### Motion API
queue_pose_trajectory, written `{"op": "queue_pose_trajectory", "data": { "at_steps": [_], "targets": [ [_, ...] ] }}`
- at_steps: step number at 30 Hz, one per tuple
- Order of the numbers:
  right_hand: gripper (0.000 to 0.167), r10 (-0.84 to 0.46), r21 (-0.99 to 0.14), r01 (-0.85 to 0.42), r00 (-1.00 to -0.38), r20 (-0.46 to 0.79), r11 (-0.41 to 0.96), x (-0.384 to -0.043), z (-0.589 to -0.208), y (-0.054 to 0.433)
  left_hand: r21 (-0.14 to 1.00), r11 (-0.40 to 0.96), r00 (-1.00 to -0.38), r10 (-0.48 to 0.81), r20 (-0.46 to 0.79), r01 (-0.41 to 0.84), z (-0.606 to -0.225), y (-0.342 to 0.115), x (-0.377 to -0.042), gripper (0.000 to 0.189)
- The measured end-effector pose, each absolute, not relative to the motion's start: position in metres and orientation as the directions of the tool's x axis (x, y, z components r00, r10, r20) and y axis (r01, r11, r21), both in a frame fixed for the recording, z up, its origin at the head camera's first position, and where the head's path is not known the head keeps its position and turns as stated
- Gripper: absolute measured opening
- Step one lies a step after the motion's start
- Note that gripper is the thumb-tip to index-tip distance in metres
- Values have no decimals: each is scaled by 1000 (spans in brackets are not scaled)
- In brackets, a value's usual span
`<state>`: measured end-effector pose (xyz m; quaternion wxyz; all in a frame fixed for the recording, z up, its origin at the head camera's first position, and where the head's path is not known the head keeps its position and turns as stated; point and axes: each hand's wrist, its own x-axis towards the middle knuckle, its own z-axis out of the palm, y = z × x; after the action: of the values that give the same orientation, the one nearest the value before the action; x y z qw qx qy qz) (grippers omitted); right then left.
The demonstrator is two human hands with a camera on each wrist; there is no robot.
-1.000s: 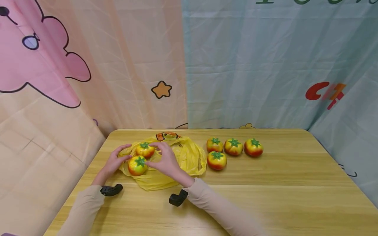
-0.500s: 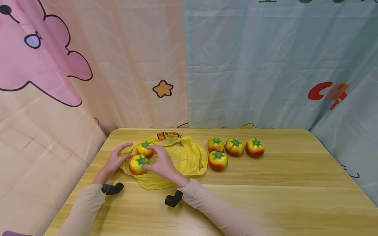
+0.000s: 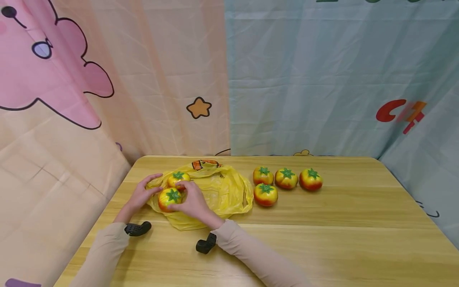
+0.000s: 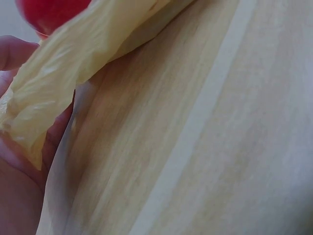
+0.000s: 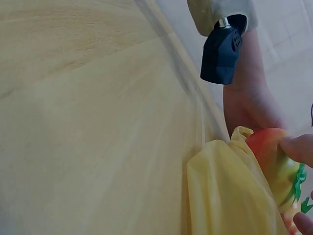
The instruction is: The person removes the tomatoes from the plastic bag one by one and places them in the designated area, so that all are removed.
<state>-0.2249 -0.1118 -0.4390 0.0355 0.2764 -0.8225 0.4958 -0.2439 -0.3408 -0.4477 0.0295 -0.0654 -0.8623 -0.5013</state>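
Note:
A yellow plastic bag lies spread on the table, its mouth open. Two red-and-yellow tomatoes with green leafy tops sit at the bag's left part, a near tomato and a far tomato. My left hand holds the bag's left edge; in the left wrist view, the film runs between thumb and palm. My right hand grips the near tomato from the right, its upper fingers close to the far tomato. The right wrist view shows the thumb on the tomato's red side.
Several more tomatoes stand right of the bag, including a front tomato and a rightmost tomato. The wooden table meets printed curtains at its back. Both wrists wear black camera mounts.
My right hand has moved slightly left and closed in around the near tomato. The left hand stays at the bag's edge. The whole view has shifted a little.

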Motion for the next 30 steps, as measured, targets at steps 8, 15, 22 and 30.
{"op": "queue_pose_trajectory", "data": {
  "at_steps": [8,15,22,30],
  "targets": [
    [66,-421,-811,-455,-859,291,368,-224,-445,-119,872,468,-989,92,112,142,-447,-340,-244,51],
    [66,-431,-788,-469,-854,291,398,-223,-446,-119,872,470,-990,92,110,141,-446,-340,-243,51],
    [65,-432,-787,-458,-859,274,412,-222,-446,-118,868,481,-992,83,94,123,-446,-340,-243,52],
    [67,-438,-800,-441,-863,253,407,-222,-447,-119,867,484,-992,82,92,121,-448,-340,-246,53]
  ]
}}
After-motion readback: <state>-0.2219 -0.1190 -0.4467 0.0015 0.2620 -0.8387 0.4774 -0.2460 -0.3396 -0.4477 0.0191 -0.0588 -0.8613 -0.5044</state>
